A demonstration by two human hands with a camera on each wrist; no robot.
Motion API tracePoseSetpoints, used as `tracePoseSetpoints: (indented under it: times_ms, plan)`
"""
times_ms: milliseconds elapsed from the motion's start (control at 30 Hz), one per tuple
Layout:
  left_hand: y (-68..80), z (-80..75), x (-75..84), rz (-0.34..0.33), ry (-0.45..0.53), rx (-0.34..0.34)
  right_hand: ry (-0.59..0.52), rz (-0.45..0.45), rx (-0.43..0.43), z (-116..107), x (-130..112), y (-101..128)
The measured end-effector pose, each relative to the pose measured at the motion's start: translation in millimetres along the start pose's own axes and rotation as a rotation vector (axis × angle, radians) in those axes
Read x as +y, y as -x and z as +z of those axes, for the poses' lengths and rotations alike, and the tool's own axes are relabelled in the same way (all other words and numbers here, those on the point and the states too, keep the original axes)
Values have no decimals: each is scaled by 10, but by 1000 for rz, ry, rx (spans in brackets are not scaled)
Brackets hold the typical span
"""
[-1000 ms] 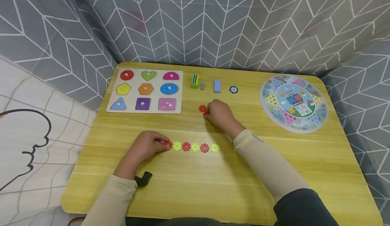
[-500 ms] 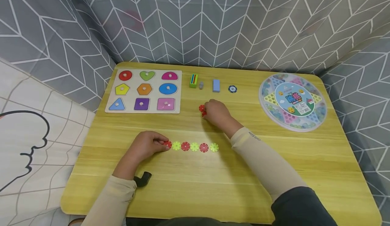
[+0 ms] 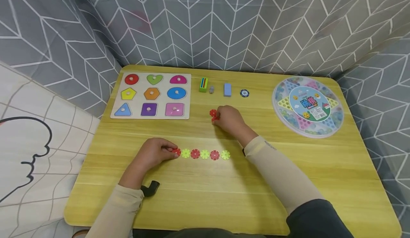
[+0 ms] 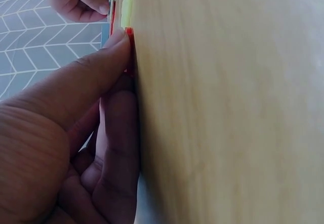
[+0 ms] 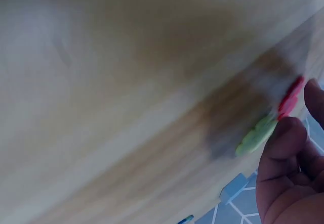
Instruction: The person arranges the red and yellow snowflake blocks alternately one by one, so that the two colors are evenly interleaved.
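A row of flower-shaped plastic discs, alternating red and yellow-green, lies on the table, with a yellow-green disc (image 3: 225,155) at its right end. At the left end my left hand (image 3: 156,150) pinches a red flower disc (image 4: 130,52) between thumb and finger, partly covering it. Farther back, my right hand (image 3: 230,119) has its thumb and fingertip on a red flower disc (image 5: 291,98). Another red disc (image 3: 213,113) shows just beyond those fingertips in the head view. In the right wrist view, a green disc (image 5: 257,135) lies against the red one; the hand hides it from the head view.
A shape puzzle board (image 3: 134,103) lies back left. Along the back are a green block with coloured stripes (image 3: 203,85), a small grey piece (image 3: 211,89), a blue block (image 3: 227,90) and a poker chip (image 3: 245,93). A round game box (image 3: 278,115) is at right.
The right hand shifts very slightly at the red discs, its fingers moving a little. The left hand stays at the row's left end, and the row keeps its arrangement.
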State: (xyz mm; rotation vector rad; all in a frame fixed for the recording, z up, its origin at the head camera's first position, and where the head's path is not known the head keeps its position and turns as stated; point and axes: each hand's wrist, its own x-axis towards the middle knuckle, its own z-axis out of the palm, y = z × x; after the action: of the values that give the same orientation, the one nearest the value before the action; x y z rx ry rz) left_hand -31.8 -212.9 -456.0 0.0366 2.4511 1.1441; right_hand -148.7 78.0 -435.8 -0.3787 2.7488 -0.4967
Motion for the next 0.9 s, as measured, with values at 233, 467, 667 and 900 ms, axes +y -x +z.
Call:
tracePoseSetpoints:
  times_ms: [233,467,667,900]
  plan:
    - [28,-60,-10,6,-22,14,-131,85,61,48,-151,40]
    - [11,-58,-44,9,4,6,-43,128,86,133,-285,-43]
    - [-21,-17,-54,29,15,-11,-121,194,115,163,-235,-21]
    - [-43,-1,-48,33,7,-12,-171,232,130,175,-203,13]
